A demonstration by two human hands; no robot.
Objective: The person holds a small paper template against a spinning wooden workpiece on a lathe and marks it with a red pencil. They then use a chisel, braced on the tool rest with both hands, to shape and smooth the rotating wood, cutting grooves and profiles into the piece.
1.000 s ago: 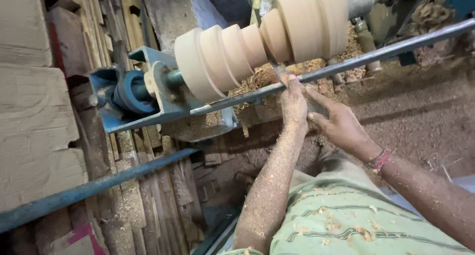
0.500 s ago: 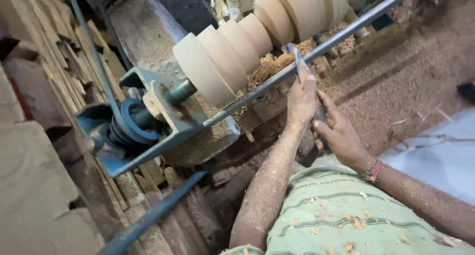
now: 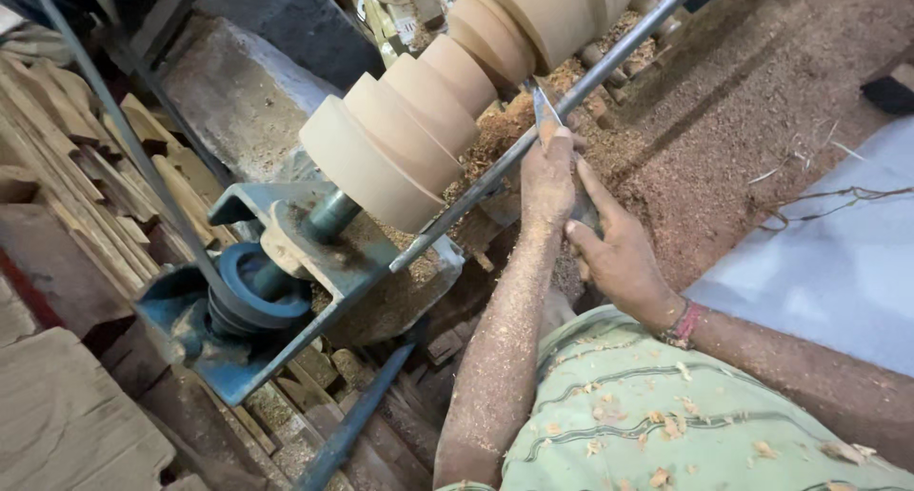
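Sawdust and wood shavings cover the ground of a woodturning shop, seen from above by the person at work. Both hands meet at a chisel, a narrow metal blade. The left hand is closed over the blade from above, fingers curled down around it and pressing it onto the bar, a long steel rod that runs slantwise across the view. The right hand sits just behind and below the left, fingers wrapped around the lower part of the chisel; most of that part is hidden by the two hands. The blade's tip reaches past the bar to the workpiece, pale wood turned into a row of stepped discs with grooves between them; whether the tip touches the wood cannot be told.

Sawdust clings to the left forearm. A red wristband circles the right wrist. A light green shirt flecked with shavings fills the lower right.

At left, the workpiece sits on a spindle that passes through a blue metal bracket with a dark pulley. Wooden planks are stacked along the left edge. A pale sheet lies on the ground at right.
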